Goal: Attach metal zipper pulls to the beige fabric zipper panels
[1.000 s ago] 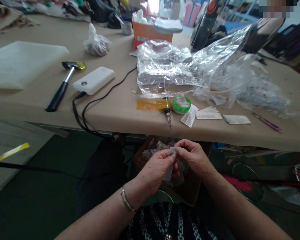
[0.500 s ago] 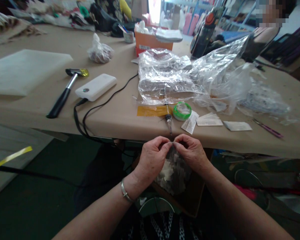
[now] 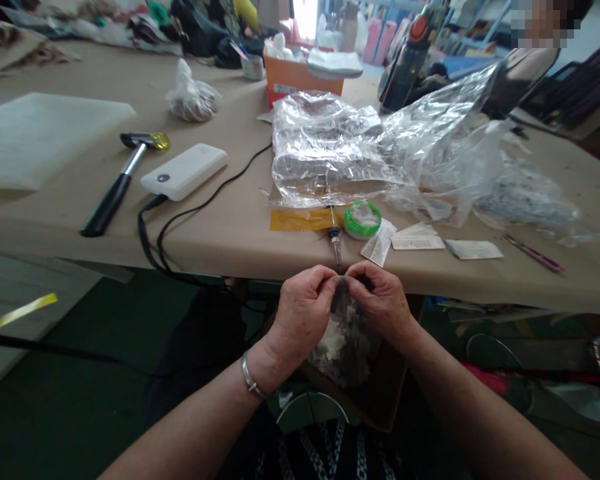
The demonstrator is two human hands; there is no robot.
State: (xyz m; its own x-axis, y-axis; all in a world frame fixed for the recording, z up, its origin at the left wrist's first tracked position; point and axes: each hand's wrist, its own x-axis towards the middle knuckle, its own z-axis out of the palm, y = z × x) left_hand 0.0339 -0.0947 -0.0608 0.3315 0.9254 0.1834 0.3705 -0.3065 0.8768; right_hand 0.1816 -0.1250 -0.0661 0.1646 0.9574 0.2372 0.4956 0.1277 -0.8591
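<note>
My left hand (image 3: 306, 303) and my right hand (image 3: 380, 300) meet in front of the table edge, thumbs and forefingers pinched close together. Whatever is between the fingertips is too small to make out. Just beyond them a soldering-iron-like tool (image 3: 335, 250) lies with its clear-sleeved tip toward my fingers. Beneath the hands an open box (image 3: 387, 390) holds many pale, thin scraps (image 3: 345, 353). A green-rimmed round tub (image 3: 363, 220) with whitish stuff inside stands near the tool, beside several small printed white packets (image 3: 417, 239).
Crumpled clear plastic bags (image 3: 340, 150) cover the table's middle. Leftward lie a white power bank (image 3: 185, 172) with a black cable and a hammer (image 3: 115, 183). Purple-handled tweezers (image 3: 535, 255) lie right. Behind are an orange box (image 3: 303, 77), a dark bottle (image 3: 407, 63) and a person (image 3: 525, 73).
The view has shifted slightly, so the tabletop things sit a little further left and higher. Both hands keep their pinch at the tool's tip, with hardly any movement.
</note>
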